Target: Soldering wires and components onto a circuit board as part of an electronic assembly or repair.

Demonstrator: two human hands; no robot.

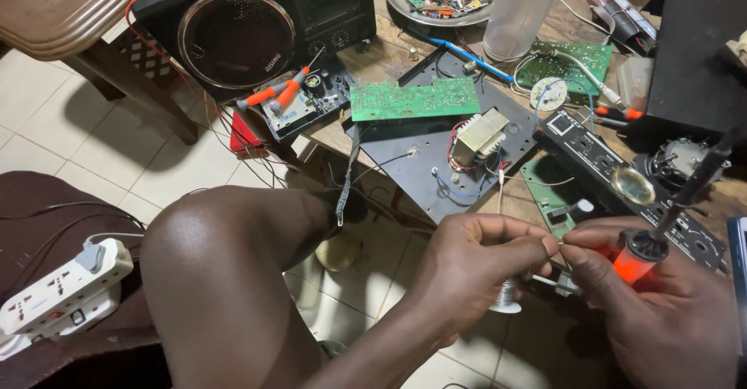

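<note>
Two hands meet just below the black chassis plate (436, 152): left hand (475, 268) pinches solder wire off its spool (507, 296); right hand (661, 311) grips an orange-handled soldering iron (661, 229), perhaps also steadying the wire end.

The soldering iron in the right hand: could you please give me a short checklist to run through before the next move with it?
1. Soldering iron held in right hand: ok.
2. Solder spool under left hand: ok.
3. Solder strand pinched between both hands' fingertips: ok.
4. Iron tip clear of the black panel: cannot tell, it is blurred.
5. Iron hot: cannot tell.
6. Green circuit board clear of both hands: ok.
</note>
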